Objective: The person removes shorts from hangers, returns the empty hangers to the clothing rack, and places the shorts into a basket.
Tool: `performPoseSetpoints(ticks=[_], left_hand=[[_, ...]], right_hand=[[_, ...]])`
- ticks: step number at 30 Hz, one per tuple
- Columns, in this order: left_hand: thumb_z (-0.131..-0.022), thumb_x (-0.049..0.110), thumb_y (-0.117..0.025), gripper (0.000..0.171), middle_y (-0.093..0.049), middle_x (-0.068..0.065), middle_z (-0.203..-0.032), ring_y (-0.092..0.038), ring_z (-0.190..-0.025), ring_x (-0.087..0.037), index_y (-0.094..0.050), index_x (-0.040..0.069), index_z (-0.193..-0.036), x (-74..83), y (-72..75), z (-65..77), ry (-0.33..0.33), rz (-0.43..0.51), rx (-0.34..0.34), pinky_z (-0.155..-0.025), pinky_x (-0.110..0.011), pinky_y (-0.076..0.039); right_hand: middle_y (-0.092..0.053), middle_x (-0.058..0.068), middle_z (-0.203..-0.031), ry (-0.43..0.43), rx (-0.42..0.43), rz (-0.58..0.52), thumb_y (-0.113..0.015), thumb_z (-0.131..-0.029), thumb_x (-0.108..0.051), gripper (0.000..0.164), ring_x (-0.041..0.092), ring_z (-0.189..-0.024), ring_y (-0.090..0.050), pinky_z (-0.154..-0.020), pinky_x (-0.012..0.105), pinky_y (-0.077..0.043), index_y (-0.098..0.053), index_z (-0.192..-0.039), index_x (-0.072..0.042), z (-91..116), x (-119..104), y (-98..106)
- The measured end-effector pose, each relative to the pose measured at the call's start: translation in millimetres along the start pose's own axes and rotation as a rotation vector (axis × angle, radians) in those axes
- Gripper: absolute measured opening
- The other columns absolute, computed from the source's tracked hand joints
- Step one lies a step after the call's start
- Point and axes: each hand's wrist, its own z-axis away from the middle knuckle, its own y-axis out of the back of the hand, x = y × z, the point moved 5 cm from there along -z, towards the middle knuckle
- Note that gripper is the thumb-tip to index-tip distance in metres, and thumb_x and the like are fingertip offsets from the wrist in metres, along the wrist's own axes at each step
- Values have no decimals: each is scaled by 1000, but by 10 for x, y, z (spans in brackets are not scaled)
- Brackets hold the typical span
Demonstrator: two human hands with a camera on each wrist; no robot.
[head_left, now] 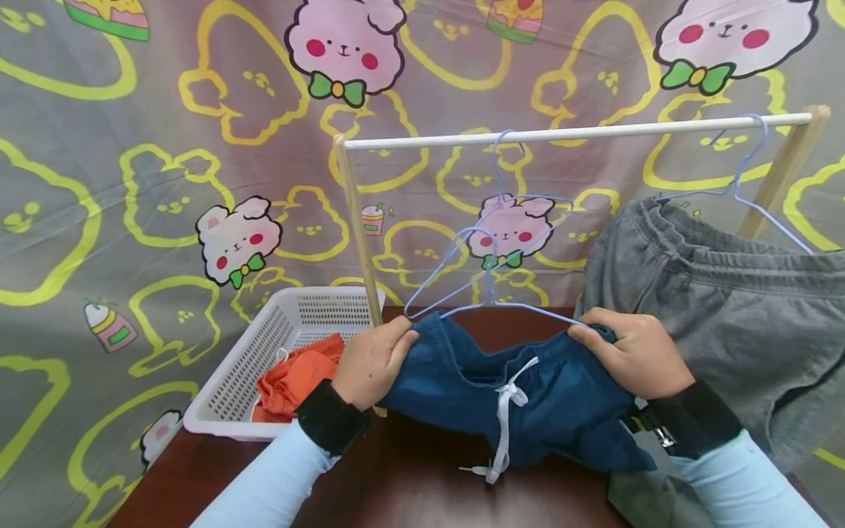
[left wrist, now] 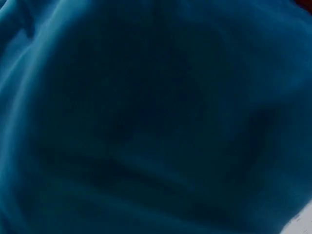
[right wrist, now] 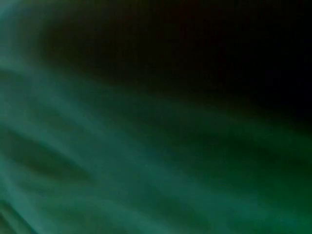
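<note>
1. Wooden posts and a white rail form the rack (head_left: pixel 357 227), toward 2 o'clock in the head view. Recommended: work below rail height, where both arms have room.
2. Grey shorts (head_left: pixel 726 308) hang from it at 3 o'clock, close to the right forearm. Avoid brushing them; a catch could pull the grip off line.
3. White basket (head_left: pixel 231 427) at 8 o'clock, containing an orange garment (head_left: pixel 304 374). Allow clearance for the left forearm.
4. Blue shorts (head_left: pixel 554 411) at 5 o'clock, held between the hands, waistband uppermost. The step in hand appears to be spreading this waistband on a hanger; apply equal outward tension at both ends.
5. Spare hanger (head_left: pixel 499 176) on the rail, between 1 and 2 o'clock. It overlaps the working hanger (head_left: pixel 489 297) in view; contact cannot be confirmed. Centre the working hanger's neck at 12 o'clock over the waistband.
6. Left hand (head_left: pixel 376 359) at 7 o'clock, right hand (head_left: pixel 640 356) at 4 o'clock: each pinches one waistband end, thumb uppermost. Fingers behind the cloth are hidden; their spacing cannot be told.
7. White drawstring (head_left: pixel 505 422), dangling toward 6 o'clock. Leave it outside the waistband.
</note>
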Motion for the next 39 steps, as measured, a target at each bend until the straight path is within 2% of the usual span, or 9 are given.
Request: performPoseSetpoints(ticks=[3,9,13,16,22,31,39], left_hand=[[-102,22,-62,11,-46,5,-69,-52,-64,-14,-58,14,-94,16,9,-5,0,2,23,-57,-29,-42],[-102,22,-62,14,-45,5,-67,-53,-63,-14,-58,14,-91,85,9,-26,-16,35,50,-57,-29,-43],[-102,23,-62,16,-44,7,-65,-54,-62,-12,-58,15,-88,111,-27,-6,-4,64,47,-57,-29,-43],[-102,23,-62,16,-43,8,-65,-54,-62,-12,-58,16,-88,139,-32,-4,1,52,52,-57,-29,-42],[-103,23,-60,19,-36,8,-63,-48,-58,-11,-55,16,-86,200,-34,-35,-26,31,55,-53,-28,-37],[-103,24,-60,21,-37,8,-63,-46,-57,-9,-55,15,-85,221,-15,-63,-30,50,51,-52,-27,-38],[-103,22,-61,20,-36,8,-64,-45,-57,-9,-55,15,-85,174,5,-58,-26,84,55,-53,-27,-38]], right_hand=[[-71,-7,-77,32,8,4,-71,-96,-27,10,16,-67,-66,-63,45,-55,-75,-93,-19,1,-25,-9],[-70,-8,-79,27,-18,3,-72,-96,-28,10,14,-67,-65,-63,44,-55,-75,-92,-19,2,-62,-33],[-70,-9,-78,24,-45,-2,-73,-94,-29,10,11,-67,-64,-63,42,-55,-75,-91,-20,6,-98,-49],[-70,-10,-78,21,-56,-10,-73,-95,-29,10,12,-67,-64,-63,42,-54,-74,-92,-20,1,-102,-64],[-69,-12,-78,19,-58,-35,-73,-95,-28,8,11,-68,-65,-62,39,-54,-74,-93,-21,2,-130,-96],[-70,-8,-82,13,-78,-39,-76,-93,-28,12,10,-69,-64,-64,39,-55,-73,-97,-17,-2,-156,-110],[-71,-3,-96,-26,-108,-93,-73,-95,-25,14,18,-83,-65,-74,49,-54,-70,-107,-18,35,-62,-65]])
